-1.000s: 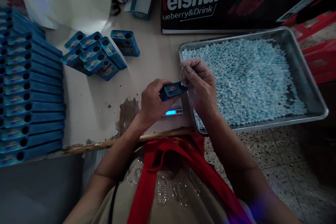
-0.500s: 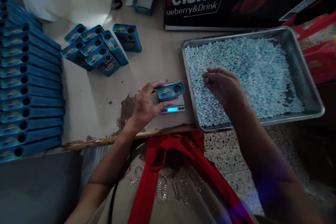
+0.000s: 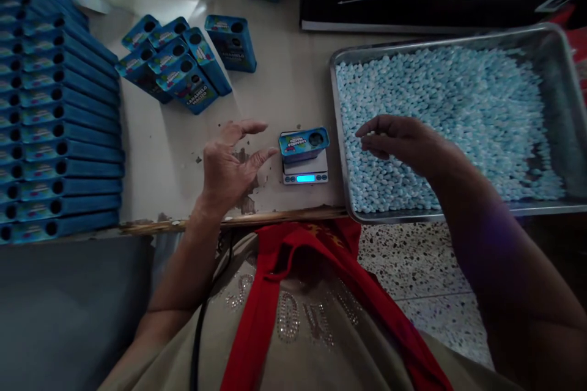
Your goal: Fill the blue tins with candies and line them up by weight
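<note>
Worn pale worktop, a blue box standing by itself on a lit scale

The worktop is chipped along its front edge, with a speckled floor below. Near that edge, the box stands upright on the platform of the small scale, the round hole in its top facing up. The display glows blue, but its figures are too small to read.

Just beside the scale, the left hand is empty, thumb and forefinger parted and touching neither box nor scale. On the other side, the right hand is over the metal tray of pale blue pieces (sweets, judging by the "Caramelo Macizo" lettering on the boxes). Its fingers are drawn together; whether they pinch a piece, I cannot tell.

Farther out, a small cluster of matching boxes stands near one lone box, with long packed rows at the far left. A black carton sits beyond the tray.

The step in hand looks like a weight check, with both hands off the box. Adding a piece would call for careful aim at the hole; lifting the box, a light grip that keeps it level so nothing spills.
</note>
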`<action>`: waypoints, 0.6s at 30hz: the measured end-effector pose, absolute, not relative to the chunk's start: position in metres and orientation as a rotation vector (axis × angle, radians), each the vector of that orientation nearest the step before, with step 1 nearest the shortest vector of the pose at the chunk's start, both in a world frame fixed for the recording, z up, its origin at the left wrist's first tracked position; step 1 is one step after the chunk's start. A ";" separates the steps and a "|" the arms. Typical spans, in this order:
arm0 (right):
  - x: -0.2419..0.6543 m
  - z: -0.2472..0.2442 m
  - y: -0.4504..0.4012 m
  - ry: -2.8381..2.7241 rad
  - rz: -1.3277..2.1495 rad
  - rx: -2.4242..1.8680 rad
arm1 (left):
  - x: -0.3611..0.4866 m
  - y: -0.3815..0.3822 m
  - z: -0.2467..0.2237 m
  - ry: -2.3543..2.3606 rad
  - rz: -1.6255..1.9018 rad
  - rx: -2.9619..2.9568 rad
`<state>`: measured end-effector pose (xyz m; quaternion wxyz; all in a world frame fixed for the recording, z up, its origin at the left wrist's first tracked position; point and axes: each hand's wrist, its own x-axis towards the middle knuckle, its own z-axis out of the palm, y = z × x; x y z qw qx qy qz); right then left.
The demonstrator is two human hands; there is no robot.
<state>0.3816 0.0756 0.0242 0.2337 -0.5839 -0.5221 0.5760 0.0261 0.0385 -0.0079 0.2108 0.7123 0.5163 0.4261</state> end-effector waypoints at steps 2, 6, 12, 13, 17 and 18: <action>0.376 0.034 0.079 -1.524 1.609 -1.544 | 0.024 0.033 -0.006 1.424 1.205 1.966; 0.360 0.063 0.086 -1.841 1.447 -1.512 | 0.016 0.026 -0.005 1.432 1.129 1.942; 0.328 0.091 0.095 -2.316 0.961 -1.438 | 0.009 0.027 -0.014 1.464 1.099 1.903; 0.324 0.093 0.096 -2.345 0.941 -1.423 | 0.009 0.027 -0.016 1.462 1.106 1.893; 0.318 0.099 0.101 -2.402 0.917 -1.412 | 0.006 0.027 -0.021 1.441 1.120 1.853; 0.317 0.101 0.101 -2.405 0.914 -1.416 | 0.006 0.027 -0.022 1.428 1.121 1.845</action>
